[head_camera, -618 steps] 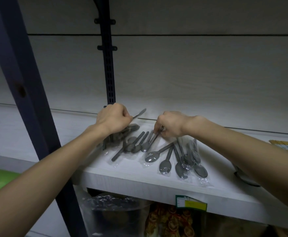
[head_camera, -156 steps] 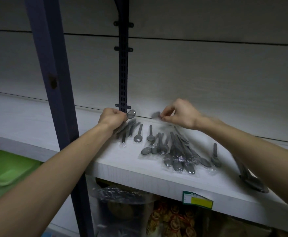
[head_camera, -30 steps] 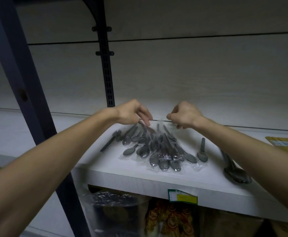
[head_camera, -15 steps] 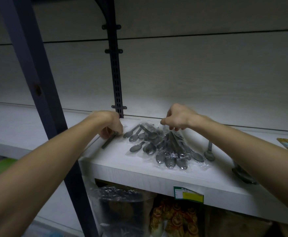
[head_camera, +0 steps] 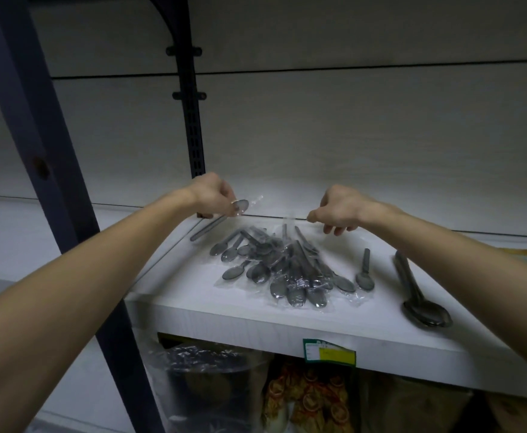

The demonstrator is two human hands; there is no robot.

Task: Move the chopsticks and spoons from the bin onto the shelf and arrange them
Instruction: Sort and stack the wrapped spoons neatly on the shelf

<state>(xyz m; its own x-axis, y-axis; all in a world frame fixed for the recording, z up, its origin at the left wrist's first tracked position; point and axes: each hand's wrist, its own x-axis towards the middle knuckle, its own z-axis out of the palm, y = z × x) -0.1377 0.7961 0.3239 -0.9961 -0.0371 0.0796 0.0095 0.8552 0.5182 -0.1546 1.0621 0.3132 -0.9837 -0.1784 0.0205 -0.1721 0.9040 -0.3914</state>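
Near the shelf's [head_camera: 224, 317] back left corner, the left hand [head_camera: 213, 195] is pinching a wrapped spoon [head_camera: 221, 218] by its bowl, the handle sloping down toward the left edge. That grip is catching mostly slick wrapper, so the spoon is at risk of sliding out and dropping off the left edge, which lies just beside it. The pile of wrapped spoons [head_camera: 282, 270] is sitting mid-shelf, between and in front of both hands, reaching close to the front edge; a careless tug risks dragging loose packets over it. The right hand [head_camera: 338, 210] is hovering behind the pile, fingers curled and apparently pinching a wrapper end. Further right, the large spoons [head_camera: 418, 295] are resting apart.
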